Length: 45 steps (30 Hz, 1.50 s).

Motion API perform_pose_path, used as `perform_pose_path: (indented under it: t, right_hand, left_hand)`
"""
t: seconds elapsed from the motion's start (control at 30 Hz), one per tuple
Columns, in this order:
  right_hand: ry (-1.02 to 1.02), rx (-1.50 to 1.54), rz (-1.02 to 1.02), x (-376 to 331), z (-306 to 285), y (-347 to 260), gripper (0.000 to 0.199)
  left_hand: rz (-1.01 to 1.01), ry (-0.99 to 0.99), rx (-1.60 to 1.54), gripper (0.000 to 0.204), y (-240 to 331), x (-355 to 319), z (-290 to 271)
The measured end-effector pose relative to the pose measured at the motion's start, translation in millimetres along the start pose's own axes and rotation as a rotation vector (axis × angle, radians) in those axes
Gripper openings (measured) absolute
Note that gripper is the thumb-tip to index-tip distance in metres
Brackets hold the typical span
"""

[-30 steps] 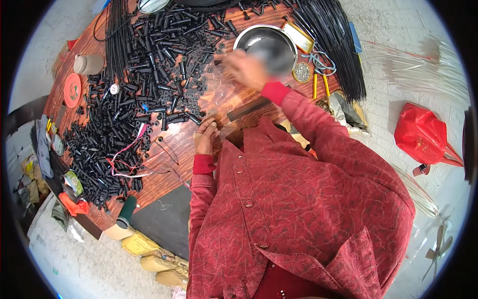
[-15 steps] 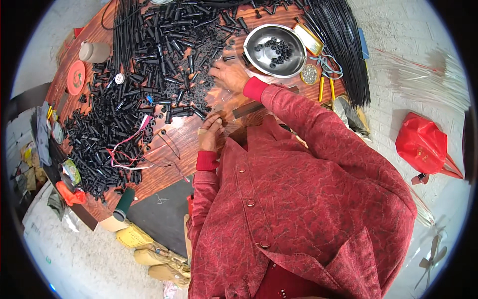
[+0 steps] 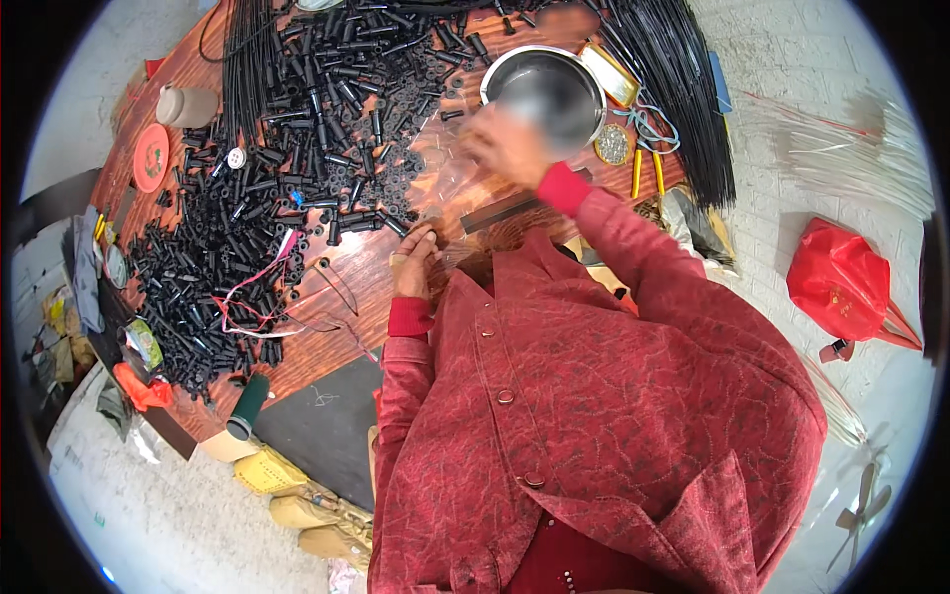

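Observation:
My left hand rests at the table's near edge, thumb and fingers pinched together; what is between them is too small to make out. Clear plastic film seems to lie on the wood just beyond it. My right hand is smeared by motion at the near left side of the steel bowl, covering part of its rim. Dark, blurred shapes show inside the bowl. Left of my hands spreads a big heap of black plastic tube-like parts, with small black rings along its right side.
A dark flat bar lies before my body. Yellow-handled pliers, a round tin of small bits and a bundle of black rods are at right. A pink dish and beige jar stand far left.
My right hand has moved right from beside the heap to the bowl's near side. The bowl has shifted very slightly left. My left hand stays nearly in place.

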State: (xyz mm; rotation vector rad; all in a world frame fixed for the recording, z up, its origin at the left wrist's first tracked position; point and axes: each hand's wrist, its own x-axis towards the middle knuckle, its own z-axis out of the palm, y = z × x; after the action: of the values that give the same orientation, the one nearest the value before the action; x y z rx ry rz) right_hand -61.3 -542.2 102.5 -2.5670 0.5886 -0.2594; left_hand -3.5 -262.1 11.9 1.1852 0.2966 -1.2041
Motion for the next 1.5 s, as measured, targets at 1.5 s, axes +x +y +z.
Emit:
perform_pose_path:
  t: [1.5]
  right_hand:
    - [-0.006, 0.014, -0.413, 10.9, 72.9, -2.9, 0.022]
  left_hand:
    - [-0.001, 0.044, 0.006, 0.027, -0.5, -5.7, -4.8]
